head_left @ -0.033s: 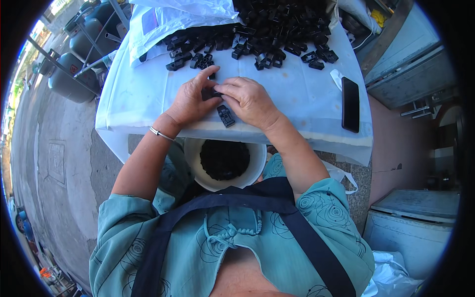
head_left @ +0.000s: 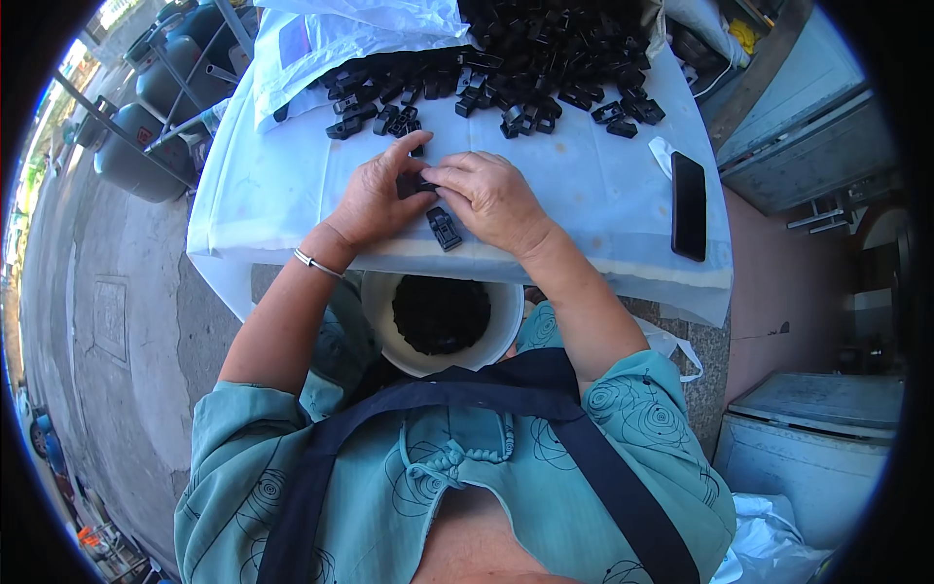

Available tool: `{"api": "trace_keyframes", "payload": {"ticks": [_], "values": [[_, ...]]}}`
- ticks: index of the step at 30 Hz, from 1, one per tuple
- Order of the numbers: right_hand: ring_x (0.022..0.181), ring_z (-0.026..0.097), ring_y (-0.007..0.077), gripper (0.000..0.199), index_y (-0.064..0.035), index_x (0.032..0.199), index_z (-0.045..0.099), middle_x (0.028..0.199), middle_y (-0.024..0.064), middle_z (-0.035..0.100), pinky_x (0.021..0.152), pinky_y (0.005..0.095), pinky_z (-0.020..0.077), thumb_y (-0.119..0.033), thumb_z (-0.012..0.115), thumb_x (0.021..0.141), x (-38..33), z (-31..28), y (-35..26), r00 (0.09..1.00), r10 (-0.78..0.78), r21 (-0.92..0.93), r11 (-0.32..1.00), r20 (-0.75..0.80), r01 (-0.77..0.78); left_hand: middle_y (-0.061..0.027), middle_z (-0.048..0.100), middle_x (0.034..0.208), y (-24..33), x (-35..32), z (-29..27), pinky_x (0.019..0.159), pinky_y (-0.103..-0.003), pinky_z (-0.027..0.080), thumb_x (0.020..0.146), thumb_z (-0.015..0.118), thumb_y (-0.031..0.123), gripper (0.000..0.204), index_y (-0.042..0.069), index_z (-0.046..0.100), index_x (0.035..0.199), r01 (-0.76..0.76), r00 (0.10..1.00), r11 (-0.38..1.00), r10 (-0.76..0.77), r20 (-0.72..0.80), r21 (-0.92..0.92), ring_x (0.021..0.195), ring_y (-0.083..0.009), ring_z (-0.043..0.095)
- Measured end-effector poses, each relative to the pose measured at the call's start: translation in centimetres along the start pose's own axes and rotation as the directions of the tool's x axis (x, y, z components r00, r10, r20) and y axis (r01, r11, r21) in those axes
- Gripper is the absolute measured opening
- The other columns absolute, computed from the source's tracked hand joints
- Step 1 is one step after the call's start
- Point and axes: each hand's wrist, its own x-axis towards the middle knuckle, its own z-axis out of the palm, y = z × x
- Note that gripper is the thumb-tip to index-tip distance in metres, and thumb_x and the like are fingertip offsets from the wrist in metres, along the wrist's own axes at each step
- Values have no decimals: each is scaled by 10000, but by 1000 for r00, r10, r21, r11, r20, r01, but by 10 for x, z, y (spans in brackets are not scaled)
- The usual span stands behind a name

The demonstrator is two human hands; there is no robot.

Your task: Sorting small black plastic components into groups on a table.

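Over the near part of the white-covered table [head_left: 593, 209], my left hand [head_left: 375, 200] and my right hand [head_left: 496, 204] meet at the fingertips. Between them they pinch a small black plastic piece [head_left: 426, 182], mostly hidden by the fingers. Just below my fingers, a black plastic clip-like part [head_left: 445, 230] lies on the cloth near the table's front edge. Another black part shows beyond my left index fingertip. At the far side spreads a large heap of similar black plastic parts [head_left: 555, 58], with several loose ones along its near edge.
A white plastic bag [head_left: 341, 49] partly covers the heap. At the table's right lies a black phone [head_left: 689, 206]. Under the front edge, a pale bucket [head_left: 382, 336] holds dark contents. Gas cylinders [head_left: 146, 161] stand to the left, metal cabinets [head_left: 808, 428] to the right.
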Motion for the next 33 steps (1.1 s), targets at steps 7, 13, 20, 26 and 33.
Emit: {"api": "trace_keyframes", "payload": {"ticks": [7, 13, 20, 26, 33], "values": [[969, 622, 236, 251, -126, 1066, 698, 1046, 55, 665, 824, 346, 424, -117, 672, 816, -9, 2, -6, 996, 90, -239, 967, 22, -82, -113, 620, 971, -2, -6, -6, 700, -302, 526, 763, 607, 28, 331, 57, 627, 1092, -36, 982, 999, 33, -188, -10, 756, -205, 637], [1001, 622, 242, 292, -118, 1144, 655, 1083, 89, 661, 848, 381, 438, -141, 653, 853, -18, 2, -2, 998, 54, -228, 972, -27, -59, -141, 587, 1087, 3, 8, -4, 687, -322, 535, 799, 555, -33, 337, 91, 648, 1098, 73, 941, 994, -42, -337, 81, 776, -235, 647], [931, 628, 286, 291, -86, 1151, 611, 1035, 131, 658, 788, 405, 510, -111, 627, 861, 3, -26, 43, 896, 292, -313, 863, -333, -398, -128, 604, 1177, 10, 35, -15, 818, -420, 511, 849, 625, 153, 260, 89, 645, 1100, -158, 987, 815, 117, 109, 557, 930, -329, 639], [854, 623, 298, 229, -75, 1101, 651, 947, 116, 678, 753, 388, 515, -115, 607, 880, 5, -39, 33, 925, 378, -63, 923, -47, -380, -156, 673, 973, 19, 32, -7, 707, -356, 520, 903, 619, 178, 227, 49, 645, 1087, 85, 996, 984, -88, 16, 156, 779, -299, 658], [808, 633, 320, 204, -56, 1068, 670, 937, 144, 654, 740, 376, 518, -128, 553, 917, -4, -31, 36, 932, 363, -216, 909, -14, -357, -178, 661, 985, -1, 23, -22, 693, -339, 521, 952, 559, 208, 274, 9, 637, 1123, 169, 984, 901, -130, -124, 399, 767, -270, 646]]}}
